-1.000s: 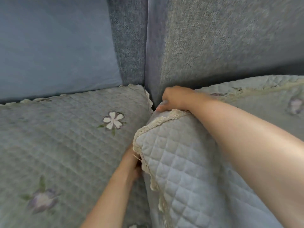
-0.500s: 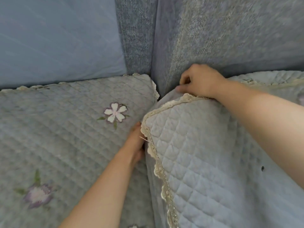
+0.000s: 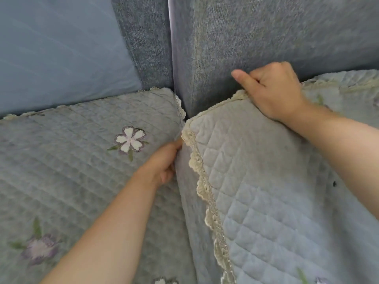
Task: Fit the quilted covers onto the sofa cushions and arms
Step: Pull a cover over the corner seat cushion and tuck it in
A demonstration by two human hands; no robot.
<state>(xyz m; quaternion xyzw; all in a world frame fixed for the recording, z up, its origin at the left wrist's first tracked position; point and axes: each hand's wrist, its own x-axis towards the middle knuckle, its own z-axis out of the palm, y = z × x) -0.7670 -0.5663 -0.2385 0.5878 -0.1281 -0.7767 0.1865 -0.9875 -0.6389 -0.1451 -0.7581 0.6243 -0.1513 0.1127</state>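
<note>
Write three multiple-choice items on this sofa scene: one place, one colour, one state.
1. Where is the left hand?
A. between left cover and right cover
B. on the backrest
C. on the pillow
2. What colour is the lace trim?
A. red
B. cream
C. black
3. What is the right hand doing?
A. lying flat
B. gripping the right cover's back edge
C. hanging free
Key: 1 A, it sits in the gap; 2 B, the scalloped edging is cream; 3 B, fingers curl over the edge.
</note>
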